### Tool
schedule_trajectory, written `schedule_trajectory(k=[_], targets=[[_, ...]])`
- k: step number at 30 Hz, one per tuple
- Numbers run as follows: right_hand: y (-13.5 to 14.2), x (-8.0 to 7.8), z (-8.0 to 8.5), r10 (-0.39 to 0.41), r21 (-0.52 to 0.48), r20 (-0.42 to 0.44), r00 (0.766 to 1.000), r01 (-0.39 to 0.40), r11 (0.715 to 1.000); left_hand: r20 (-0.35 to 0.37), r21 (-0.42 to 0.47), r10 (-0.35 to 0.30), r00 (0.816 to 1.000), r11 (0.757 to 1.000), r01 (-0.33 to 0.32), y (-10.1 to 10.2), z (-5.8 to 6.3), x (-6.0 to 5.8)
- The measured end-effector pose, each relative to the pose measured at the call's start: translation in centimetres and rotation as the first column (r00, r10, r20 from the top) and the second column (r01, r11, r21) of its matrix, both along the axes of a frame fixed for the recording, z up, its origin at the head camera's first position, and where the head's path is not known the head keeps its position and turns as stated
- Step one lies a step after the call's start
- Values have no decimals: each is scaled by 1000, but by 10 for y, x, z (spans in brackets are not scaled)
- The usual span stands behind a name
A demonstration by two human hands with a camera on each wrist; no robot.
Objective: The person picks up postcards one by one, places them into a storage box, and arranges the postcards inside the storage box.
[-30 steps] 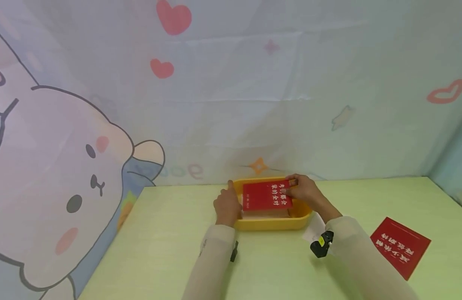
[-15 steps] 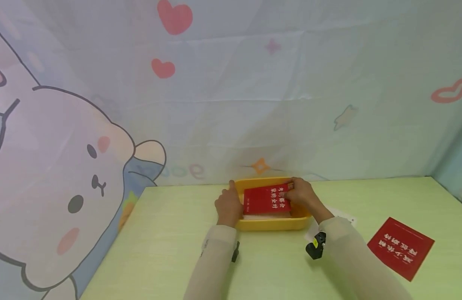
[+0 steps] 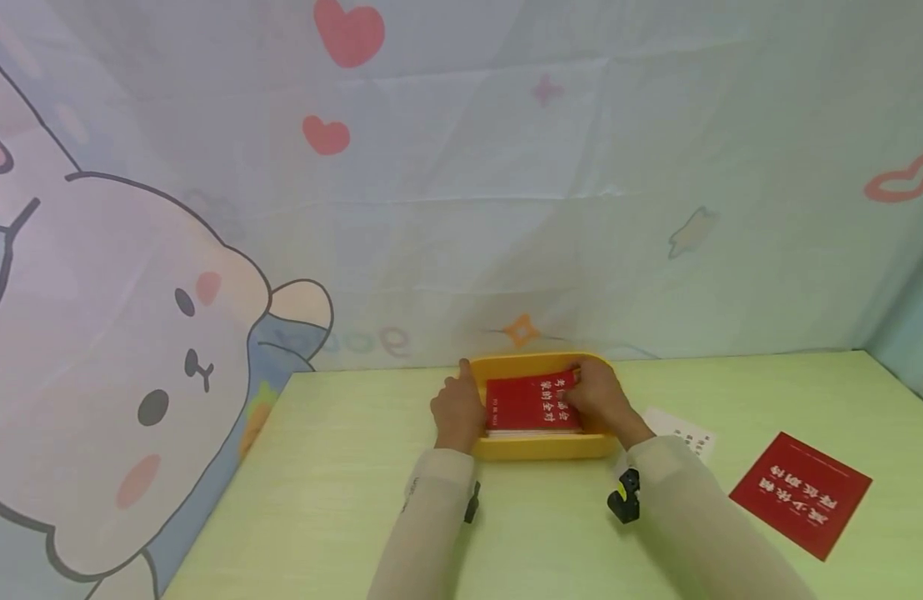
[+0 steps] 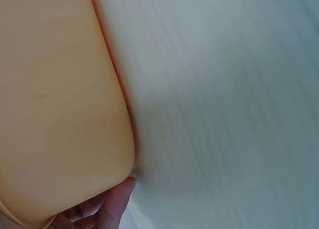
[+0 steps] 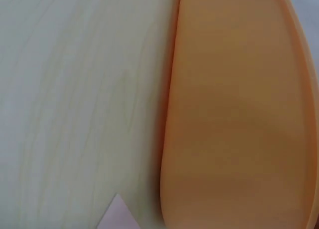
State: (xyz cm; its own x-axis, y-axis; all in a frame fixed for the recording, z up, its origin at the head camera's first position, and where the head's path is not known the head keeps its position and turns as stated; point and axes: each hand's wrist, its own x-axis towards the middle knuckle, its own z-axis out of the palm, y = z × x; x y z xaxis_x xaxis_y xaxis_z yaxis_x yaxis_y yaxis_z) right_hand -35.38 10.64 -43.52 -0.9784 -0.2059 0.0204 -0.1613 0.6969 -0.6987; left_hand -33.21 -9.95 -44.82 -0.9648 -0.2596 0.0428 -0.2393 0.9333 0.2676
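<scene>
A yellow plastic bin [image 3: 540, 450] stands near the table's back edge. My left hand [image 3: 458, 410] grips its left end; in the left wrist view, fingers [image 4: 115, 204] lie against the outside of the bin's corner. Inside the bin, a red card [image 3: 525, 402] with white lettering lies on top of a stack with pale edges. My right hand [image 3: 602, 398] reaches over the bin's right end and holds the red card by its right edge. Some fingertips of that hand are hidden. In the right wrist view only the bin's outer wall [image 5: 239, 114] shows, without the hand.
A white printed card [image 3: 682, 432] lies right of the bin, partly under the right forearm. Farther right, another red card [image 3: 802, 494] with white lettering lies on the pale green table [image 3: 334, 483]. A printed cloth [image 3: 461, 208] hangs directly behind the table.
My right hand has lowered the red card into the bin, so it now lies flatter on the stack. More of the white card shows. The left hand keeps its place.
</scene>
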Motion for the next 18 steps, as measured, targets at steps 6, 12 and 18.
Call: schedule_trajectory(k=[6, 12, 18], targets=[[-2, 0, 0, -2, 90, -55, 998, 7, 996, -16, 3, -4, 1000, 1000, 4, 1, 3, 2], [-4, 0, -1, -13, 169, -36, 999, 19, 985, -27, 6, -4, 1000, 1000, 4, 2, 5, 4], [-7, 1, -1, -27, 179, 36, 999, 20, 984, -7, 2, -1, 1000, 1000, 1, 3, 6, 5]])
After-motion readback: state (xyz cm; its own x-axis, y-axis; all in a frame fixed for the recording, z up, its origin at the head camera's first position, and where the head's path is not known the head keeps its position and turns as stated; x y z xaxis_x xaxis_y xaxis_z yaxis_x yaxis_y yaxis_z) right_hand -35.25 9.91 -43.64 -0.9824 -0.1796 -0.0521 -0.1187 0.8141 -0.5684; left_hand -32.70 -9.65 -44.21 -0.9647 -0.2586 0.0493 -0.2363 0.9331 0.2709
